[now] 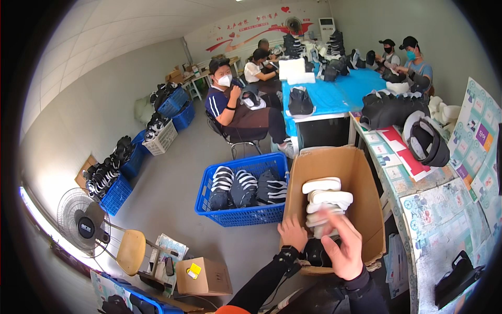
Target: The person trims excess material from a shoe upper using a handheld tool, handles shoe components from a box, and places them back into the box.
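Observation:
A tall brown cardboard box stands right in front of me. Inside it lies a pile of white sole-shaped pieces, which look like insoles or shoe soles. My left hand lies at the box's near left edge with its fingers stretched out; I cannot tell whether it presses on the cardboard. Over the near part of the box, my right hand has its thumb and fingers apart, slightly blurred, near the white pieces. Something black, perhaps a shoe, shows between my hands, partly covered.
A blue crate of black-and-white shoes adjoins the box. On the right runs a paper-covered bench bearing shoes. Several people work around the blue table; one person sits holding a shoe. At left stand a fan and a chair.

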`<state>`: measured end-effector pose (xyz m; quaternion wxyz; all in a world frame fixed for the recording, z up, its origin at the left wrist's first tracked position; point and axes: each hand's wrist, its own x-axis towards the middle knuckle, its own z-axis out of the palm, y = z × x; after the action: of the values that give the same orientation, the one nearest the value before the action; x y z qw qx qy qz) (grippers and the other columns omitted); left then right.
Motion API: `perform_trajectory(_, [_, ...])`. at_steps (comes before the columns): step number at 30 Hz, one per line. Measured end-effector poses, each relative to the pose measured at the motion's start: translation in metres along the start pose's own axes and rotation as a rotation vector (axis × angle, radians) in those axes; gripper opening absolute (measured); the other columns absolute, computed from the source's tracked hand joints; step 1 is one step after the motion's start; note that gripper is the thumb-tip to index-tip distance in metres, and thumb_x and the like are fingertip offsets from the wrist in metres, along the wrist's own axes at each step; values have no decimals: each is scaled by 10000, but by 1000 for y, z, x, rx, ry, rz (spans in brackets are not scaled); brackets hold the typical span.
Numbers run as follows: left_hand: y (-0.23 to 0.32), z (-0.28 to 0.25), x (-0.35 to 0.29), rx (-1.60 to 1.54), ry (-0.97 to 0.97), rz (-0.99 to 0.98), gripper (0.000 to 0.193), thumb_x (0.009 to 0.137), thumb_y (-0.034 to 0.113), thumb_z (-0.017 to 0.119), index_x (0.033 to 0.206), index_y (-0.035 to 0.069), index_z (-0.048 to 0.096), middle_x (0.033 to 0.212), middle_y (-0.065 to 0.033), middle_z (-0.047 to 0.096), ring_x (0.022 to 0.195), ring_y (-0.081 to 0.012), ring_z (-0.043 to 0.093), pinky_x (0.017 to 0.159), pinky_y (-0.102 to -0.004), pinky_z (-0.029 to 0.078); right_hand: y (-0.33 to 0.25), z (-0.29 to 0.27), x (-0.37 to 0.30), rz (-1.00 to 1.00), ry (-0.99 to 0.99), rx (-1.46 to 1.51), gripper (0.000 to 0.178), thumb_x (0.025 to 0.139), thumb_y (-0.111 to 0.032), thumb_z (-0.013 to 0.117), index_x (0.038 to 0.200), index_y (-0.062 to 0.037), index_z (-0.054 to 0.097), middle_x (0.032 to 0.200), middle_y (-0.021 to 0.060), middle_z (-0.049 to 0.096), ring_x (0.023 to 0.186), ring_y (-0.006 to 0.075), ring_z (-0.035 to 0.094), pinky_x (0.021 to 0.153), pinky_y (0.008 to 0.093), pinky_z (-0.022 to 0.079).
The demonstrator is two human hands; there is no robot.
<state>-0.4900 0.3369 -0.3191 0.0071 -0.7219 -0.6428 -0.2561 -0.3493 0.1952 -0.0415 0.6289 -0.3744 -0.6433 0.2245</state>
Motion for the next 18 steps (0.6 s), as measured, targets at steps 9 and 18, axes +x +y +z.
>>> perform_trajectory(9, [20, -20, 8, -121, 53, 134, 670, 829, 229, 672, 1431, 2, 487, 1342, -213, 534, 1263, -394, 500, 1110, -578, 332, -99, -13, -31, 203, -329, 808, 737, 1081, -333, 568, 1568, 124, 257, 989, 153, 781, 658, 327, 679, 692, 298, 530])
perform_trajectory(18, [-23, 12, 24, 38, -160, -218, 928, 798, 274, 746, 1577, 10, 314, 1408, -217, 476, 1270, -393, 501, 959, -607, 457, 9, -130, -18, -585, -784, 1219, 588, 1065, -500, 547, 1286, 44, 583, 1214, 267, 693, 549, 295, 650, 541, 410, 557])
